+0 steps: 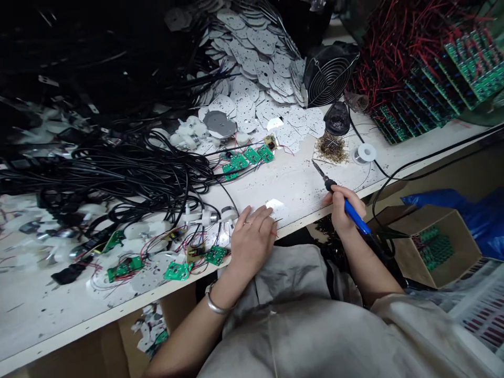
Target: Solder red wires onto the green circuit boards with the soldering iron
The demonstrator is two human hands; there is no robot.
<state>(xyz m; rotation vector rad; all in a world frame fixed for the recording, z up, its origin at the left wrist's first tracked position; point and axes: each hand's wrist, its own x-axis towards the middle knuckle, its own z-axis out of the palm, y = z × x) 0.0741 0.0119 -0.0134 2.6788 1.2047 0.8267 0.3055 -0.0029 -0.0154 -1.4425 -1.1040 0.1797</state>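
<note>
My right hand (pixel 344 210) grips a blue-handled soldering iron (pixel 356 216), with its thin metal tip (pixel 316 168) pointing up and left, above the white workbench (pixel 299 189). My left hand (pixel 252 239) rests palm down near the bench's front edge, fingers spread, beside a shiny white disc (pixel 274 206). It holds nothing that I can see. Just left of it lie green circuit boards (pixel 216 255) with coloured wires. A row of similar green boards (pixel 252 155) sits farther up the bench, out of reach of the iron's tip.
Behind the iron are brass tip-cleaning wool (pixel 331 149), a solder spool (pixel 364 153), a caged fan (pixel 328 76) and heaped white perforated plates (pixel 252 68). Black cables (pixel 137 173) cover the left. A cardboard box of green boards (pixel 437 247) stands below right.
</note>
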